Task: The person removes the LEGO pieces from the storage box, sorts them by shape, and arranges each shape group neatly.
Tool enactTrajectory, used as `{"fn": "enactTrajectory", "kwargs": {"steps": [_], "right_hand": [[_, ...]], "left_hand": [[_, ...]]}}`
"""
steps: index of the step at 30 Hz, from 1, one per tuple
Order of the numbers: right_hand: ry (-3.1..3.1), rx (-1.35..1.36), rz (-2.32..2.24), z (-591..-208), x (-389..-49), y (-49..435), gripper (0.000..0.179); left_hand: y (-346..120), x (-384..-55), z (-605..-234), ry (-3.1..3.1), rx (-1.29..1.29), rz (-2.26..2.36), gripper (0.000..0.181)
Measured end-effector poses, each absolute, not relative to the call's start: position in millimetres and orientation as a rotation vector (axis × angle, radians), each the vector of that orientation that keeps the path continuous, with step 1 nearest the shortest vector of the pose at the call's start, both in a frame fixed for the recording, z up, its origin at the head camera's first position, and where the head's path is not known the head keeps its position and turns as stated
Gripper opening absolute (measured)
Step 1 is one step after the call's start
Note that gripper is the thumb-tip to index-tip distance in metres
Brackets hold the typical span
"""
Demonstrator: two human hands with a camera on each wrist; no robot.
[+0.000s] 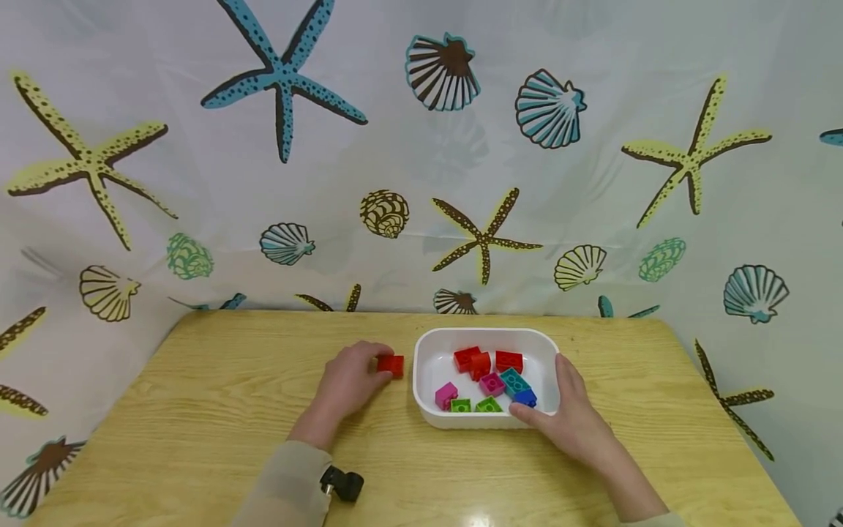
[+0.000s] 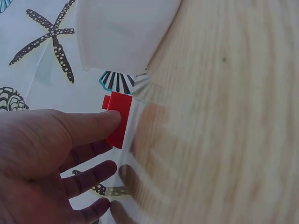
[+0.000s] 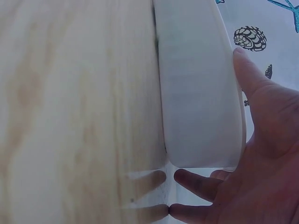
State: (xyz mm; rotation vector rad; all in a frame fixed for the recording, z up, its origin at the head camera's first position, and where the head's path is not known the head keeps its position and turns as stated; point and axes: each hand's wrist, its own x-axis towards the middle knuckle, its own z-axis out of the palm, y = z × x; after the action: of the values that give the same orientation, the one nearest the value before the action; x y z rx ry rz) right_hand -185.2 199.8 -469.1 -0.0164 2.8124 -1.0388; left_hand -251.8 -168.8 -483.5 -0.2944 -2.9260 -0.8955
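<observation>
Left hand (image 1: 352, 377) pinches red brick (image 1: 393, 365), just left of tray (image 1: 461, 421); in left wrist view thumb covers part of it. Cannot tell whether brick touches table (image 1: 263, 380). Right hand (image 1: 574, 421) spread against tray's right end, thumb at near rim. Bricks inside overlap; wrist views hide them behind tray's outer wall.

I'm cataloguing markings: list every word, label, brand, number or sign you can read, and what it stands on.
None can be read.
Patterned backdrop: only shells and starfish, no lettering.
White tray, red brick in the left hand: no visible lettering.
Bricks in the tray, black device at the left wrist: any marks are too small to read.
</observation>
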Motion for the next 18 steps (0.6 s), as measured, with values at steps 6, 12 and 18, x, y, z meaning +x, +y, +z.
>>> {"fn": "enactTrajectory", "kwargs": {"steps": [6, 12, 18], "right_hand": [[2.815, -0.021, -1.030, -469.9, -184.5, 200.2, 0.132], [2.818, -0.016, -1.014, -468.6, -183.3, 200.2, 0.132], [2.815, -0.015, -1.005, -469.1, -184.4, 201.1, 0.133]], "left_hand": [[-167.5, -253.1, -488.8, -2.943, -0.288, -0.835, 0.035], [-167.2, -252.1, -490.8, -2.930, -0.297, -0.779, 0.036], [-167.5, -253.4, -491.5, -2.932, -0.311, -0.752, 0.039]]}}
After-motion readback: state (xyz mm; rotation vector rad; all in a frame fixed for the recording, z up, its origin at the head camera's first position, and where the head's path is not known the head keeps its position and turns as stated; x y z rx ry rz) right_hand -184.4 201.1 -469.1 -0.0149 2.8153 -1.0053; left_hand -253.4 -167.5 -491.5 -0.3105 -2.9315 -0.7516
